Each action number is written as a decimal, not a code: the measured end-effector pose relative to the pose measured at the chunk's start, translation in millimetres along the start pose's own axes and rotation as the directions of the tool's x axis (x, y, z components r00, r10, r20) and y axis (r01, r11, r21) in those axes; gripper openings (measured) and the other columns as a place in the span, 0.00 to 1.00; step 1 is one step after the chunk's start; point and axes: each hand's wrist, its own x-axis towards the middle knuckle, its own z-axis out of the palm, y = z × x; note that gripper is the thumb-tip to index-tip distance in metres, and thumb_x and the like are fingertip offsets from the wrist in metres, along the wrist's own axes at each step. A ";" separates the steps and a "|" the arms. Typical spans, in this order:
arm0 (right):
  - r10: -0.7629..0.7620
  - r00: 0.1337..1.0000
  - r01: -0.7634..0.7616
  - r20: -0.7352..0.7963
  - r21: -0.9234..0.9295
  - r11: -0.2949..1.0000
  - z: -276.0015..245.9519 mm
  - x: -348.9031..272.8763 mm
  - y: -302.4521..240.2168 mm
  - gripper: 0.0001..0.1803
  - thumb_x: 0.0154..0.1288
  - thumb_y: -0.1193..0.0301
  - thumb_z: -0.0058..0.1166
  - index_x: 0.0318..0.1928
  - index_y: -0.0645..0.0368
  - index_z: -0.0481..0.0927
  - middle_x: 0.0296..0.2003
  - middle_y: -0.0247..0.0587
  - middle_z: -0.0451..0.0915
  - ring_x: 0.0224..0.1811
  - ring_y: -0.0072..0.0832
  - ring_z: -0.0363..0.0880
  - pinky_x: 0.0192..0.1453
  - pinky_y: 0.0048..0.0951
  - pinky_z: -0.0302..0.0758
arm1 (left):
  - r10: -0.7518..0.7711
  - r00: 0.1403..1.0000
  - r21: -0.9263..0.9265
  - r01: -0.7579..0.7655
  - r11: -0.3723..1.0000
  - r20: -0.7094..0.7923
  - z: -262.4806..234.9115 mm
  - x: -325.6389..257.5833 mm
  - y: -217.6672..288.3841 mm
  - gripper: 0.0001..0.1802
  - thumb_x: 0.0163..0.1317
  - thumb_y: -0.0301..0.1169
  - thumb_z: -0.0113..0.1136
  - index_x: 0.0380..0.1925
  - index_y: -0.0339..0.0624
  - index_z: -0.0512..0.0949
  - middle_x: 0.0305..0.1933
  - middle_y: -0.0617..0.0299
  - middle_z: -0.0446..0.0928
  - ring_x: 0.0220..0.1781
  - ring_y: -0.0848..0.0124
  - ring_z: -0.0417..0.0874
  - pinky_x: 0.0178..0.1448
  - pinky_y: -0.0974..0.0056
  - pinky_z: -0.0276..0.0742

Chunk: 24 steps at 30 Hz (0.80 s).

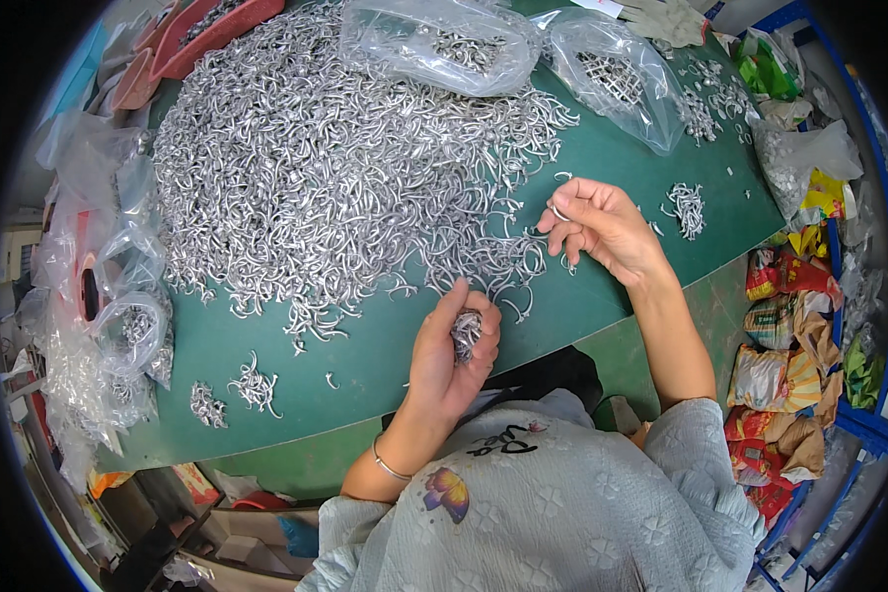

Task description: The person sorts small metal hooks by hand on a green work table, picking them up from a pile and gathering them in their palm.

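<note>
On the green table (pixel 266 345), a large heap of silver metal hooks (pixel 326 168) lay spread before the person. Left hand (pixel 449 350) was closed around a bundle of hooks (pixel 466 331), held just above the table's near edge. Right hand (pixel 602 225) pinched a single hook (pixel 558 211) between its fingertips beside the heap. Two clear plastic bags (pixel 444 44) holding hooks lay at the far side.

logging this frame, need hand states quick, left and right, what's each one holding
Left hand: closed around a bundle of silver metal hooks.
Right hand: fingers pinching one metal hook above the green table.
</note>
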 end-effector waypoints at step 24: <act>-0.192 0.903 0.379 0.383 -0.502 0.778 46.7 -45.9 -4.3 0.14 0.66 0.80 0.43 0.51 0.64 0.76 0.47 0.44 0.80 0.47 0.27 0.78 0.53 0.30 0.74 | 0.050 0.985 0.096 -0.034 0.995 -0.163 27.5 7.5 -7.0 0.14 0.69 0.39 0.47 0.37 0.40 0.74 0.36 0.58 0.77 0.41 0.67 0.80 0.44 0.65 0.81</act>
